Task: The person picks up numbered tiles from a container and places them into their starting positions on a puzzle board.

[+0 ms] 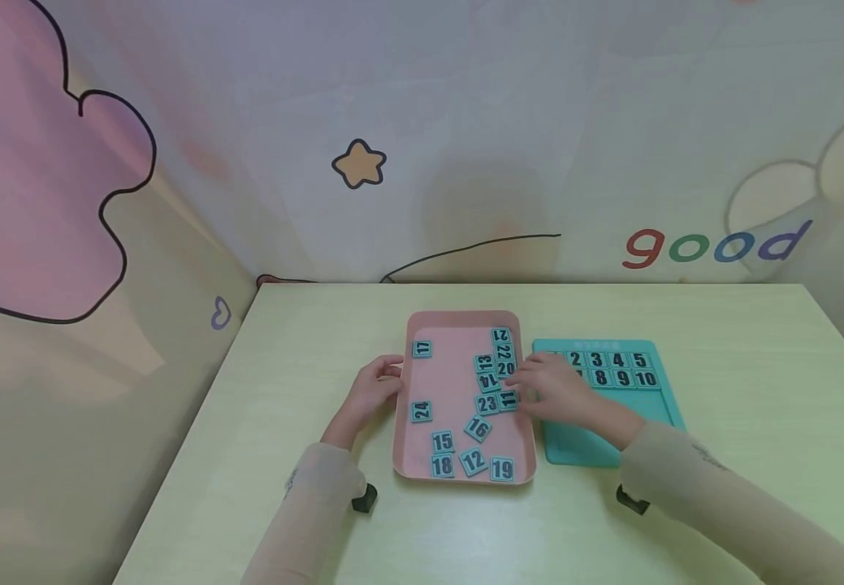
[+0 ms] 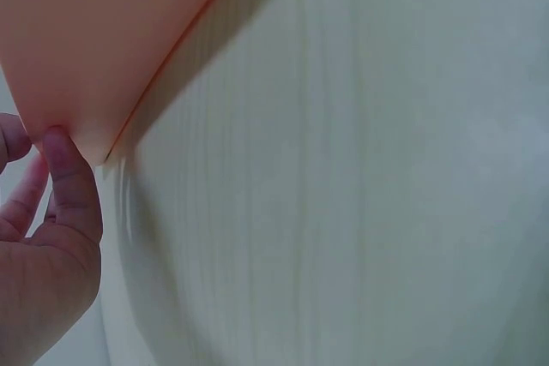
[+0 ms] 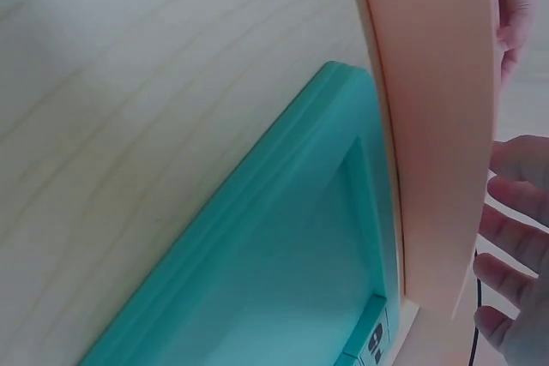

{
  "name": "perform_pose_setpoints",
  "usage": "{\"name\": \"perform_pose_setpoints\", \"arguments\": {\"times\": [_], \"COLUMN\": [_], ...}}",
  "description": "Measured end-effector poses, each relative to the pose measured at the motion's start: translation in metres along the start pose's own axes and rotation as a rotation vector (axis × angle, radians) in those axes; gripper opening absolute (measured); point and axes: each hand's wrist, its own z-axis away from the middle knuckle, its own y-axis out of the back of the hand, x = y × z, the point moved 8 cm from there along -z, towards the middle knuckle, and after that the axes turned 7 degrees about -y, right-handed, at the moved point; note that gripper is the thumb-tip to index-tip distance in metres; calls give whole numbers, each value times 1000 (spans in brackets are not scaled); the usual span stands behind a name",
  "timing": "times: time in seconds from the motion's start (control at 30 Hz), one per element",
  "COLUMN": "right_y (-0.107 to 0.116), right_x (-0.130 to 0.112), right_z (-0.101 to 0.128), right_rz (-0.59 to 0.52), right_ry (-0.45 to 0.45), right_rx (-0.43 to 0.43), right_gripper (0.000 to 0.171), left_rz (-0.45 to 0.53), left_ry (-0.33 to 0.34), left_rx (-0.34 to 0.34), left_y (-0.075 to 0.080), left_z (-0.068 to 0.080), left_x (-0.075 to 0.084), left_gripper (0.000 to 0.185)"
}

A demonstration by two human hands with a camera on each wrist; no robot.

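Observation:
A pink tray (image 1: 445, 382) holds several loose teal number tiles, with most of them along its right side. My left hand (image 1: 375, 387) grips the tray's left rim, the thumb (image 2: 73, 177) against the outer wall in the left wrist view. Over the right rim reaches my right hand (image 1: 556, 390), its fingers spread beside the 11 tile (image 1: 508, 400) and the 20 tile (image 1: 506, 369). The tray wall partly hides those fingertips in the right wrist view. Under the right hand lies a teal number board (image 1: 582, 443), with tiles in its top two rows, some of them covered by the hand.
The pale wooden table (image 1: 283, 341) meets a printed backdrop (image 1: 465, 122) at its far edge. The board stands close to the tray's right side. Inside the tray, the 17 tile (image 1: 422, 349) and 24 tile (image 1: 422, 412) lie near the left wall.

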Motion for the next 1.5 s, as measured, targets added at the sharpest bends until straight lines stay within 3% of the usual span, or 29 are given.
{"name": "perform_pose_setpoints", "arguments": {"times": [0.3, 0.53, 1.0, 1.3, 1.5], "right_y": [-11, -23, -38, -43, -43], "right_x": [-8, -9, -16, -25, -23], "right_z": [-11, -15, -17, -15, -13], "right_rz": [158, 241, 163, 128, 92], "right_ry": [33, 43, -61, -28, -38], "right_rx": [11, -35, -127, -93, -138], "right_gripper": [29, 33, 33, 37, 40], "left_rz": [-5, -9, 10, 13, 18], "left_ry": [-4, 7, 6, 11, -30], "left_rx": [3, 6, -3, -4, -10], "left_y": [0, 0, 2, 2, 2], "left_z": [-1, -2, 2, 2, 2], "left_x": [1, 0, -2, -3, -1], "left_gripper": [39, 40, 39, 39, 40]}}
